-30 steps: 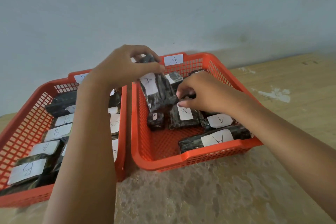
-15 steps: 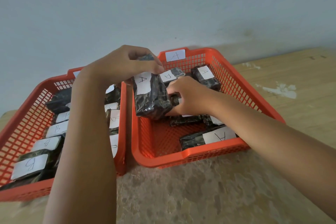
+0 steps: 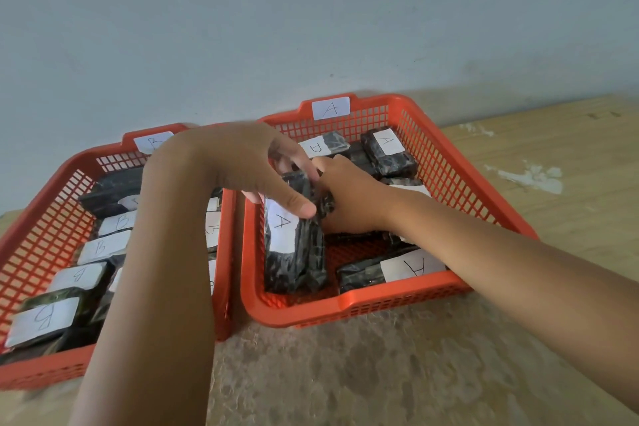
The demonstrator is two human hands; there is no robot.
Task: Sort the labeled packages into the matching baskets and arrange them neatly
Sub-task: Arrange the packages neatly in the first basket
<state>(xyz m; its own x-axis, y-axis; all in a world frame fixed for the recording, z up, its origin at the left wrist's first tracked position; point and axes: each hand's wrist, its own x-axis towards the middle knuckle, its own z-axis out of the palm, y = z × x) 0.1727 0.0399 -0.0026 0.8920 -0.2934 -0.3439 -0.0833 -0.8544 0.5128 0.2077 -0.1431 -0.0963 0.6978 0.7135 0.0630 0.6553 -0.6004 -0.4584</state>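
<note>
Two orange mesh baskets stand side by side against the wall. The right one, basket A (image 3: 387, 304), holds several dark wrapped packages with white "A" labels. My left hand (image 3: 249, 166) grips the top end of one such A package (image 3: 294, 252), which stands on end at the basket's left side. My right hand (image 3: 352, 201) reaches in behind it, fingers curled on another dark package (image 3: 325, 204) that is mostly hidden. The left one, basket B (image 3: 41, 373), holds several packages labelled "B" (image 3: 45, 318) in rows.
The baskets sit on a worn wooden table (image 3: 380, 373) pushed against a pale blue-grey wall (image 3: 311, 28). Bare tabletop lies in front of the baskets and to the right of basket A. My left forearm crosses over basket B.
My left hand has lowered the A package until its bottom end rests on the basket floor near the front left. My right hand has pushed deeper in behind it.
</note>
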